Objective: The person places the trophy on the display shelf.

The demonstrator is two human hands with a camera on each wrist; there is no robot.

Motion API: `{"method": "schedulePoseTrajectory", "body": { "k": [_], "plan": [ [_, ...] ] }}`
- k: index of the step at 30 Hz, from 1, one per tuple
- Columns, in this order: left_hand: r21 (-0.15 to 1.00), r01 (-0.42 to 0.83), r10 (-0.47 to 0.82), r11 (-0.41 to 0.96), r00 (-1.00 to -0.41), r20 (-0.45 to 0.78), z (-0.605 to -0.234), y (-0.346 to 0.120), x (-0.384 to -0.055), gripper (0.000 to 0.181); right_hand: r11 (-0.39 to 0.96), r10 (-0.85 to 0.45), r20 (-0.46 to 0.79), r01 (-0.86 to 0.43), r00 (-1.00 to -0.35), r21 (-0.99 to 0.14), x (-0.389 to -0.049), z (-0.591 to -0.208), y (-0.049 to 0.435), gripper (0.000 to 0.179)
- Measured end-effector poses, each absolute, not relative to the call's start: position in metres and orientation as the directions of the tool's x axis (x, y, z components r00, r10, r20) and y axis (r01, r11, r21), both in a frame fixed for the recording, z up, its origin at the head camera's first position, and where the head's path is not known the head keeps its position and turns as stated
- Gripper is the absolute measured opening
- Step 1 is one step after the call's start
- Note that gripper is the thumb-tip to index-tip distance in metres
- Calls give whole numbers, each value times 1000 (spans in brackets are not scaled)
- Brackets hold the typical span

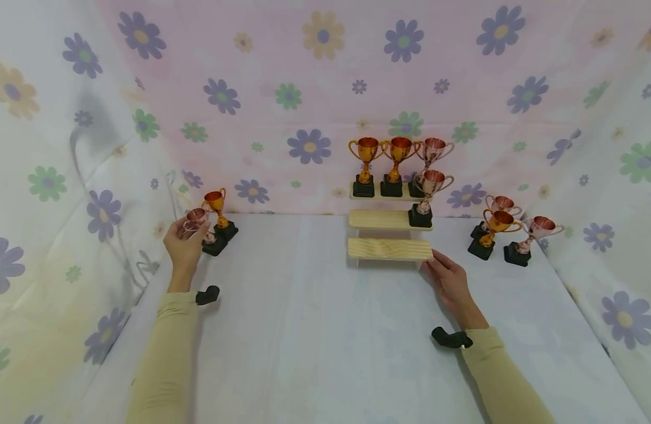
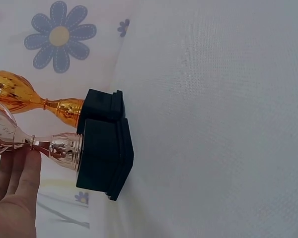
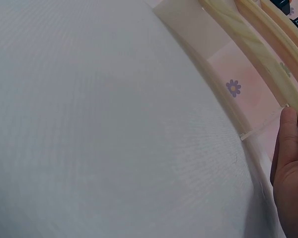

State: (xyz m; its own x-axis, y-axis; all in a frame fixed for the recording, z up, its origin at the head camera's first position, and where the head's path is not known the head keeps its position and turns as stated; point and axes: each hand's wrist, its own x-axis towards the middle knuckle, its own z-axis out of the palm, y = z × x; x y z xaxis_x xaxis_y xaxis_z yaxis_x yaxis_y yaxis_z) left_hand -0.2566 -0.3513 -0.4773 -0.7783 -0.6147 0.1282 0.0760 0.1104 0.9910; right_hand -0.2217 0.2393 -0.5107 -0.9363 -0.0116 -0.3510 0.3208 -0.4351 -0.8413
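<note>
My left hand (image 1: pixel 183 244) grips a rose-gold trophy cup (image 2: pixel 64 148) at its bowl and stem, its black base low over the white cloth. Just behind it stands a gold trophy cup (image 1: pixel 215 203), overlapped by the rose-gold one. At the lowest step's right end, my right hand (image 1: pixel 449 282) holds the corner of a three-step wooden display stand (image 1: pixel 389 249), thumb at the front edge. Two gold trophies (image 1: pixel 367 152) and a rose-gold trophy (image 1: pixel 435 148) line the top step. Another rose-gold trophy (image 1: pixel 432 182) is on the middle step's right end.
Right of the stand are a gold trophy (image 1: pixel 500 222) and two rose-gold trophies (image 1: pixel 541 227). White cloth (image 1: pixel 304 330) covers the table. Flowered fabric (image 1: pixel 262 59) walls the back and both sides. Clear supports (image 3: pixel 260 126) hold up the steps.
</note>
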Motion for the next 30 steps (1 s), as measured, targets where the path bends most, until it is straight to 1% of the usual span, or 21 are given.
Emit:
{"method": "schedulePoseTrajectory", "body": {
  "k": [3, 8, 11, 14, 21, 27, 30],
  "plan": [
    [989, 96, -618, 108, -773, 143, -478, -353, -255, 56, -436, -14, -352, 322, -936, -840, -222, -512, 239, 61],
    [980, 169, -622, 109, -757, 199, -477, -352, -250, 40, -432, -13, -352, 323, -936, -842, -222, -512, 238, 62],
    [973, 200, -620, 112, -751, 226, -476, -351, -246, 35, -436, -14, -347, 318, -938, -842, -222, -512, 238, 62],
    [971, 207, -613, 119, -754, 236, -474, -351, -242, 35, -444, -18, -341, 314, -940, -839, -223, -511, 238, 62],
    [962, 164, -572, 218, -777, 263, -468, -348, -228, 40, -444, -18, -347, 319, -938, -837, -222, -511, 238, 62],
    [948, 149, -520, 282, -806, 281, -463, -342, -216, 49, -449, -18, -343, 315, -939, -836, -222, -511, 239, 61],
    [944, 141, -481, 297, -832, 276, -452, -330, -204, 50, -450, -24, -339, 313, -940, -836, -222, -511, 239, 60]
  ]
}}
